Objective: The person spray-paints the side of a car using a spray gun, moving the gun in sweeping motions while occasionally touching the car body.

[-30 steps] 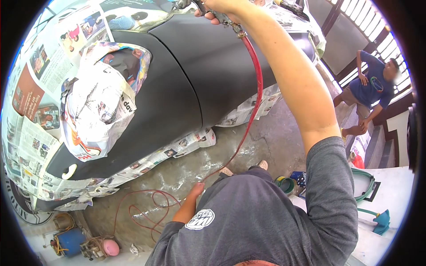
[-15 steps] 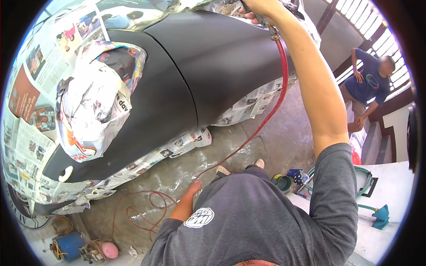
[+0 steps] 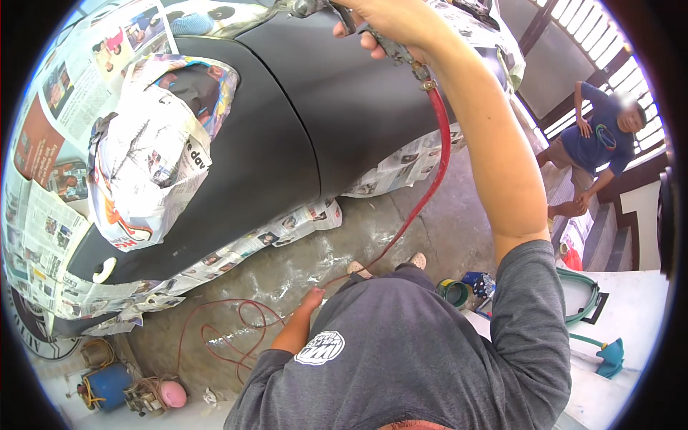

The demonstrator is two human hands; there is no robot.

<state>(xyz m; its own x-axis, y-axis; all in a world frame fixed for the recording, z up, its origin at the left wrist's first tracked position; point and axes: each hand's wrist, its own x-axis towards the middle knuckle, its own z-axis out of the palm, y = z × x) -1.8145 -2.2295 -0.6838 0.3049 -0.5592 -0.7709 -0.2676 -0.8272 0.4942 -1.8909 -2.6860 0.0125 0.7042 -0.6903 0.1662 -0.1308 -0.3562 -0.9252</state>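
My right hand is closed round the handle of a metal spray gun, raised over the matte black car body at the top of the view. The gun's head is partly cut off by the upper edge. A red air hose hangs from its handle fitting and runs down to my left hand, whose fingers are closed on it at my side. Newspaper wraps the side mirror, and more newspaper masks the windows and lower edge. A pale door handle shows at the left.
The hose lies in loops on the wet-looking concrete floor. A blue tank and a pink ball-like thing stand lower left. At right are a green can, a coiled green hose and a person in blue near steps.
My right hand has moved left and slightly down with the spray gun, bringing more of it into view. The hose has swung left with it. My left hand stays nearly in place.
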